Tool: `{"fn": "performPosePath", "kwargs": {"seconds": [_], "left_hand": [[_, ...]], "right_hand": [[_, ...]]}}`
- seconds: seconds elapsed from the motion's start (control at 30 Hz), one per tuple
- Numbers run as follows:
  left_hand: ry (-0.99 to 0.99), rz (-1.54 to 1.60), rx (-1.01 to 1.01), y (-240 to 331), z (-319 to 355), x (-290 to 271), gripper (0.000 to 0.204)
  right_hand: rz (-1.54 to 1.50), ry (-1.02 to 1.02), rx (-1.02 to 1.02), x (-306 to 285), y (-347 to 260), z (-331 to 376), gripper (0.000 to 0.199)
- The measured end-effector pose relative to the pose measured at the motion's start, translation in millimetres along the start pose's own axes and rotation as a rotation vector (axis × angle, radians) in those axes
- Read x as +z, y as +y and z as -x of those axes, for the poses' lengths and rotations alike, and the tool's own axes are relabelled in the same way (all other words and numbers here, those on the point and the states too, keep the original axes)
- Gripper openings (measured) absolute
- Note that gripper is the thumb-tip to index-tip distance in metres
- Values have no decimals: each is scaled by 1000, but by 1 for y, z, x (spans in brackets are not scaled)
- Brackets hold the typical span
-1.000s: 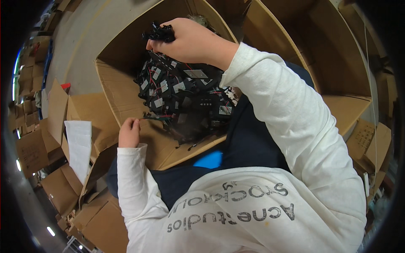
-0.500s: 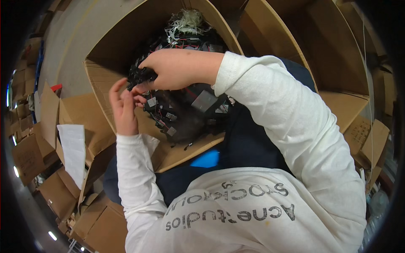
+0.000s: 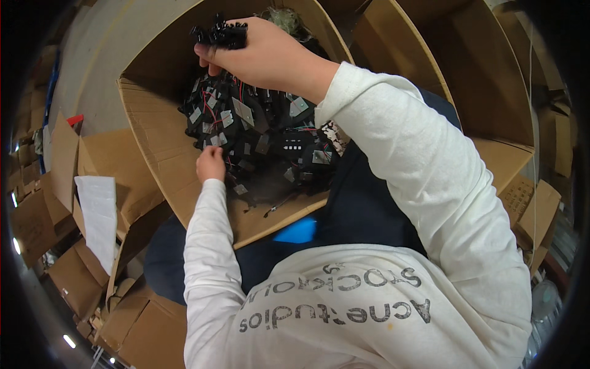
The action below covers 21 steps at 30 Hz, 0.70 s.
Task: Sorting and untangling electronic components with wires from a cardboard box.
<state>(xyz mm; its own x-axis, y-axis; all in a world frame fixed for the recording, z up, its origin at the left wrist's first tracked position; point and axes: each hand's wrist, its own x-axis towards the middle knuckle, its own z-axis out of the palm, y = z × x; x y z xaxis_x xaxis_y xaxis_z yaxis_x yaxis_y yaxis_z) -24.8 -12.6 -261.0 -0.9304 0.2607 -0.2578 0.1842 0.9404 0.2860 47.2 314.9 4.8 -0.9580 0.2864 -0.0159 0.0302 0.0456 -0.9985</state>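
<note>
My right hand (image 3: 261,52) is raised over the far left part of a cardboard box (image 3: 142,132). It is closed around a bunch of small black plastic parts (image 3: 222,33). Below it, inside the box, lies a heap of black electronic parts (image 3: 255,147) with silver plates and thin red wires. My left hand (image 3: 211,165) is at the heap's left edge, its fingers curled against the black parts. What those fingers pinch, if anything, is hidden.
Whitish shredded strips (image 3: 286,23) lie at the heap's far end. Another open cardboard box (image 3: 491,80) stands to the right. A white foam sheet (image 3: 98,215) hangs over cardboard at the left. A blue patch (image 3: 296,231) shows by my lap.
My right hand has moved up and away from my left with the black parts in it. My left hand has lowered onto the heap, its fingers now curled.
</note>
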Motion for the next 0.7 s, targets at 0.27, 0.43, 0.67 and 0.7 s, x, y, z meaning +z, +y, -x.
{"fn": "performPosePath", "kwargs": {"seconds": [0.27,0.43,0.67,0.7], "left_hand": [[597,543,395,66,-18,-130,15],[430,709,465,109,11,-178,23],[140,735,511,163,66,-188,17],[140,735,511,166,71,-186,17]], "right_hand": [[182,-51,-36,2,-2,3,29],[492,-82,-197,11,13,5,31],[330,-311,-55,26,-5,25,34],[330,-312,-55,28,-4,27,34]]}}
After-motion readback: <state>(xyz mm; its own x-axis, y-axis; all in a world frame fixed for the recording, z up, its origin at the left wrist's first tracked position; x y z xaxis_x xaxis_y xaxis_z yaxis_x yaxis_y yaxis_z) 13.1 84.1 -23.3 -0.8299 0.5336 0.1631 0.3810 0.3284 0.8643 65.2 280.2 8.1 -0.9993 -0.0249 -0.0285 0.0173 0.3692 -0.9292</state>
